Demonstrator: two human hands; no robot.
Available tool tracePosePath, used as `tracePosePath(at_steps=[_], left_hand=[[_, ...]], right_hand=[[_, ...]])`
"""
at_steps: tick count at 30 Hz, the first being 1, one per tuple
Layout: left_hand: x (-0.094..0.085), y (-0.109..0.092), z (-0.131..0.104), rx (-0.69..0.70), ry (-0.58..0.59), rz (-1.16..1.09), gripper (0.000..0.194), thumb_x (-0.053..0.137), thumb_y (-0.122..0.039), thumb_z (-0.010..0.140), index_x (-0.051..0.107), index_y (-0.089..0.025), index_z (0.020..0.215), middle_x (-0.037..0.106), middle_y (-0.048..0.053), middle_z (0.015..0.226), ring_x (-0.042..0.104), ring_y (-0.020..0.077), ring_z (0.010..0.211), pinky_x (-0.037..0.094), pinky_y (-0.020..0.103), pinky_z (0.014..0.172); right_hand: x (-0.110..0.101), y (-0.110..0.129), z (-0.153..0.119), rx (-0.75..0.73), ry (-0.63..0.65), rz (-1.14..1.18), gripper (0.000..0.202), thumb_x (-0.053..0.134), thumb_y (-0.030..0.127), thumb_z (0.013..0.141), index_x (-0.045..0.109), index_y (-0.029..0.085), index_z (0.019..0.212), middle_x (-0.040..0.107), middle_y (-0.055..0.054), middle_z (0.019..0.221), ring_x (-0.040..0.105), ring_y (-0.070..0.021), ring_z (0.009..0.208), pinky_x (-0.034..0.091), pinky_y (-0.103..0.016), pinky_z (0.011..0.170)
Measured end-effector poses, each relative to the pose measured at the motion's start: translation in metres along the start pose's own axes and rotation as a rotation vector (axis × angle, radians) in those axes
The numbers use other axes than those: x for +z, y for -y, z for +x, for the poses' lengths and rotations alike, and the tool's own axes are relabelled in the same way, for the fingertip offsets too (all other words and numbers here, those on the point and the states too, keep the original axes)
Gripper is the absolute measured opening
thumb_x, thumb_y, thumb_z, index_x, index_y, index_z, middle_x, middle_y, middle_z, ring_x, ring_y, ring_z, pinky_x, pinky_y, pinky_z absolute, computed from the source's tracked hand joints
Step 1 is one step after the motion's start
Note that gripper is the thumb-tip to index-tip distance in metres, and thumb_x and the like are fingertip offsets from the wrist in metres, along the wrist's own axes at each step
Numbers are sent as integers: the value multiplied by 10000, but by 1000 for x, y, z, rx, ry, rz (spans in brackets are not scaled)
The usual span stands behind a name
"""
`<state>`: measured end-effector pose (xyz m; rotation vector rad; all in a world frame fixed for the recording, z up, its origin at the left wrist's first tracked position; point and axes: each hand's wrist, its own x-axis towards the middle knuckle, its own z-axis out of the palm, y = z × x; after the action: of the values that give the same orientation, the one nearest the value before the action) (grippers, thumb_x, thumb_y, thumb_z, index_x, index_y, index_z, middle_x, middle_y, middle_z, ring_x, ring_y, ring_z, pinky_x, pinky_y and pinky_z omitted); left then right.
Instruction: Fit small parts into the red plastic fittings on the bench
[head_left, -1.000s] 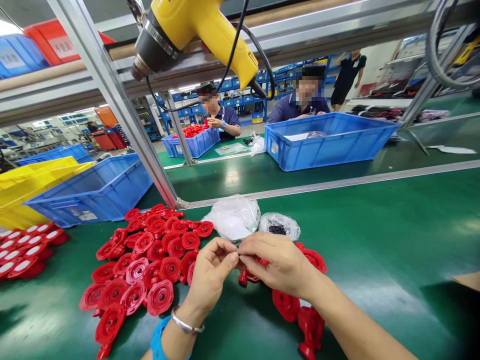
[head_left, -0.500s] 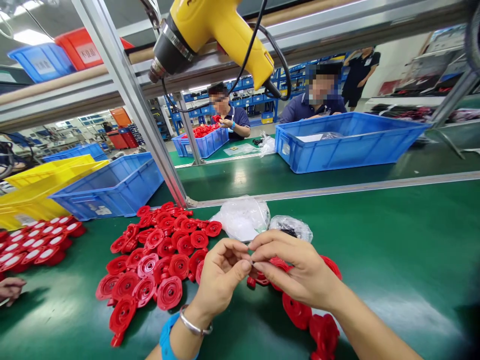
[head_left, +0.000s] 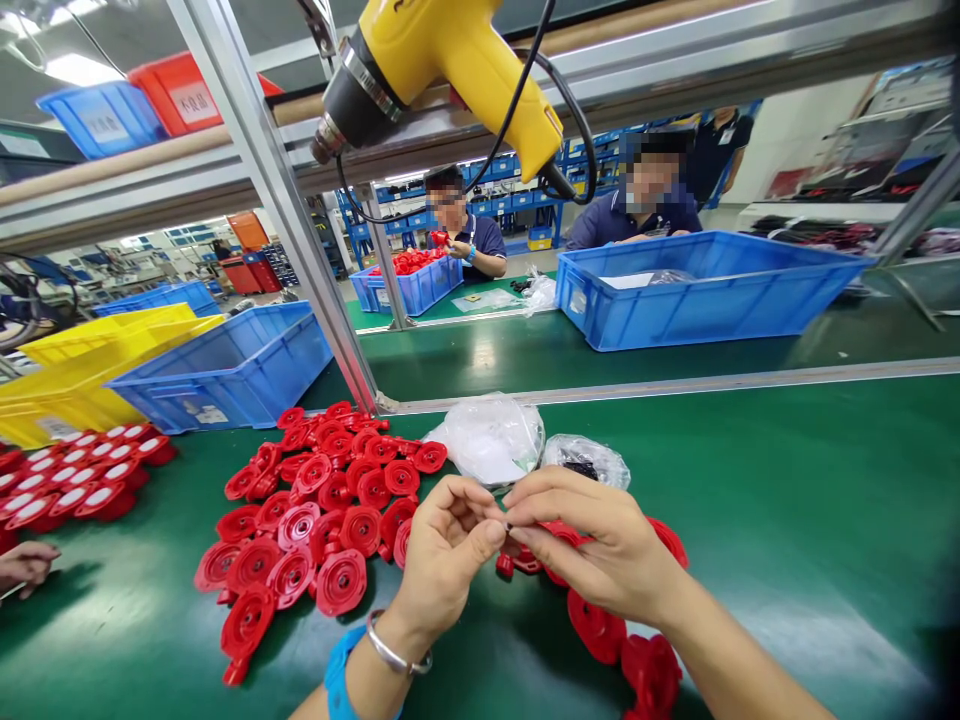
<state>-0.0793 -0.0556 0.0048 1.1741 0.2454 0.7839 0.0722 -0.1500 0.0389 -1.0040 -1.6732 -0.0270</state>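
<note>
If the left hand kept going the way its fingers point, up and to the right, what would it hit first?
The right hand: the left hand already has its fingertips against the right hand's, pinching something tiny there. Past them lies the clear plastic bag of small black parts, though depth is hard to judge.

Three blue bins, one yellow bin, two clear bags, one yellow heat gun, dozens of red parts.

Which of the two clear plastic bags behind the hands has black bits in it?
The smaller bag on the right; the bigger bag beside it looks white inside.
</note>
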Motion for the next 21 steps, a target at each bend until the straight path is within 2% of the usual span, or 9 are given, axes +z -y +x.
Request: tracePosePath(at_steps=[15, 21], left_hand=[[2, 0, 1, -28, 6, -57, 296, 816, -271, 747, 586, -177, 908, 625, -20, 766, 599, 83, 671, 511, 201, 642], [3, 0, 2, 7, -19, -49, 296, 816, -269, 751, 578, -179, 903, 626, -30, 756, 591, 71, 666, 507, 184, 642]], right_hand=[[6, 0, -1, -72, -35, -92, 192, 613, 32, 862, 682, 142, 1002, 705, -78, 906, 677, -142, 836, 577, -232, 745], [13, 0, -4, -78, -47, -121, 210, 598, 5, 859, 667, 122, 1020, 699, -95, 920, 663, -149, 858, 572, -242, 759]])
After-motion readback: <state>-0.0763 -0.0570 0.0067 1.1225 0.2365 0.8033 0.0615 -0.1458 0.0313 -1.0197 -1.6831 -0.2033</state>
